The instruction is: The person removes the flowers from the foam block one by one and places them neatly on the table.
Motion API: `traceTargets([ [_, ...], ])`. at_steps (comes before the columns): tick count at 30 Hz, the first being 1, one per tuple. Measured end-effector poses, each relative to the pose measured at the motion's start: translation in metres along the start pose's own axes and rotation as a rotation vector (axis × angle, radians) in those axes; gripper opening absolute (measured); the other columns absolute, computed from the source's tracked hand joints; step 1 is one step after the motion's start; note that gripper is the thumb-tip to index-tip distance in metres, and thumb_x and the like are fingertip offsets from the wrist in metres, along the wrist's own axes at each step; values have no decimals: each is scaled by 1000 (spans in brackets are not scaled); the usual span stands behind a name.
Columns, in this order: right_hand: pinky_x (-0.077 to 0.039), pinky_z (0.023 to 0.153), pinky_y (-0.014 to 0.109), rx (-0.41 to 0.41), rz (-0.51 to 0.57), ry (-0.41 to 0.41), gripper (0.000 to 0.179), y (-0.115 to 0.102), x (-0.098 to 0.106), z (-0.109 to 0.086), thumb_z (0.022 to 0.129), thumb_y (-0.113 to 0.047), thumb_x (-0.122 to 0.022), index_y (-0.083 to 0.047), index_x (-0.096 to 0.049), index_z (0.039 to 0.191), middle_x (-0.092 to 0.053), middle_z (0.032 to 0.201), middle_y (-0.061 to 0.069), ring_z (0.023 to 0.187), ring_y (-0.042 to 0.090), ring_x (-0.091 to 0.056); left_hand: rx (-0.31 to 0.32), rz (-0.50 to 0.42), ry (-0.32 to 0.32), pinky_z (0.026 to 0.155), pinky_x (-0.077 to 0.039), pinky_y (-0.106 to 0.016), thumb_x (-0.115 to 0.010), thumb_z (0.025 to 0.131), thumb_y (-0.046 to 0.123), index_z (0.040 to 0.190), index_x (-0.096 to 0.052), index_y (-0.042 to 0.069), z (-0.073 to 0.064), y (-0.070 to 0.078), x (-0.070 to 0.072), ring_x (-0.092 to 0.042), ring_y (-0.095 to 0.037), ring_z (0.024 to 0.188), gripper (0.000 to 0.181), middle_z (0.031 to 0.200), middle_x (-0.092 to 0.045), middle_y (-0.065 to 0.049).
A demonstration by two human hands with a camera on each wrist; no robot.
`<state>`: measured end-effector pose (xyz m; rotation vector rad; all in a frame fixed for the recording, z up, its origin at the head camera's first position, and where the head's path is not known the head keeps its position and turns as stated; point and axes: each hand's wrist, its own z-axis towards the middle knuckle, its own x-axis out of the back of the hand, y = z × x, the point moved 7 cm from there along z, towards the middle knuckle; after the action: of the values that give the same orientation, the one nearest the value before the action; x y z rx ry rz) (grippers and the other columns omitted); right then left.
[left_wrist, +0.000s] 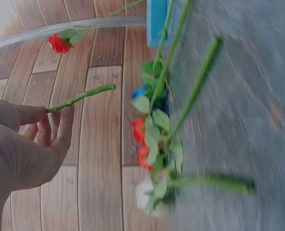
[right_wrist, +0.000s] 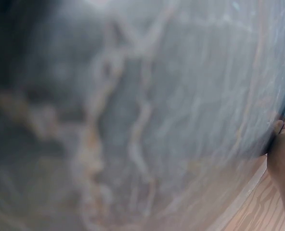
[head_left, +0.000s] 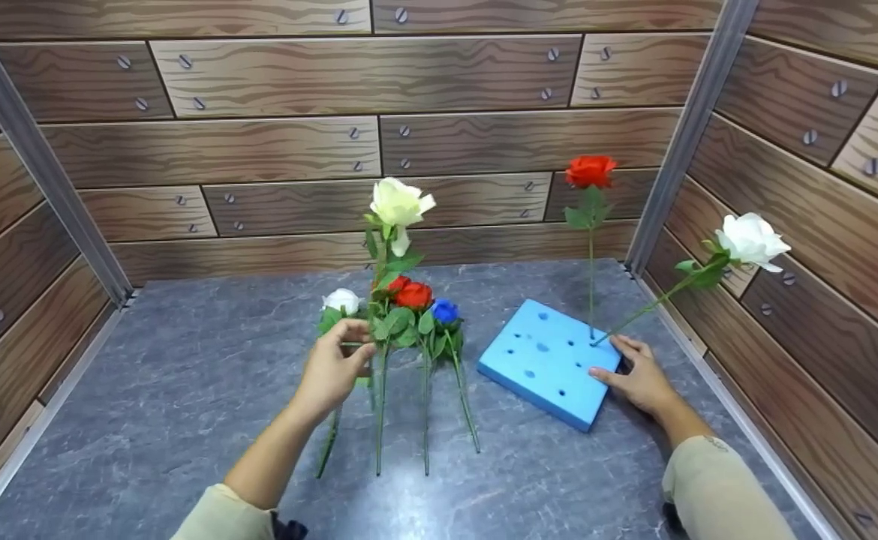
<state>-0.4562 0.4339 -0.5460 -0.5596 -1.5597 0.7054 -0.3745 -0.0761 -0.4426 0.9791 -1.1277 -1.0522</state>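
My left hand pinches the stem of a pale yellow rose, held upright above the other flowers. In the left wrist view the cut end of its green stem sticks out past the fingers and touches nothing. My right hand grips the right edge of a blue block with holes in its top, thumb on the upper face. From that block rise a red rose, upright, and a white rose, leaning right. The right wrist view shows mostly blurred tabletop.
Beside and behind my left hand lie a white rose, red roses and a blue rose, their stems toward me. The grey marbled tabletop is walled by wood-patterned panels at the back and sides.
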Motion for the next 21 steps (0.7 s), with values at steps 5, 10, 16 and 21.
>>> traceTargets([
  [5, -18, 131, 75, -10, 4, -10, 103, 0, 0, 0, 101, -50, -76, -5, -18, 173, -7, 178, 28, 163, 59, -8, 53, 119, 33, 75, -69, -34, -67, 102, -4, 132, -65, -3, -5, -12, 26, -73, -27, 100, 29, 127, -68, -26],
  [10, -19, 130, 76, -22, 10, -19, 104, 1, 0, 0, 101, -50, -76, -5, -17, 173, -6, 178, 28, 163, 60, -7, 130, 156, 29, 79, -70, -36, -65, 104, -2, 137, -62, -3, -9, -27, 42, -71, -30, 107, 33, 132, -64, -25],
  [16, -19, 131, 76, -24, 0, -16, 104, 1, 0, 1, 100, -50, -76, -4, -17, 173, -6, 178, 29, 163, 60, -7, 149, 180, 47, 75, -70, -35, -63, 104, -3, 133, -60, -4, -12, -40, 63, -71, -27, 102, 30, 132, -63, -27],
  [21, -19, 131, 76, -24, -4, -13, 105, 2, 1, 2, 100, -51, -76, -5, -17, 173, -6, 178, 29, 163, 60, -8, 139, 245, 76, 72, -69, -33, -64, 101, -6, 127, -59, -8, -11, -49, 83, -71, -27, 97, 27, 126, -64, -29],
])
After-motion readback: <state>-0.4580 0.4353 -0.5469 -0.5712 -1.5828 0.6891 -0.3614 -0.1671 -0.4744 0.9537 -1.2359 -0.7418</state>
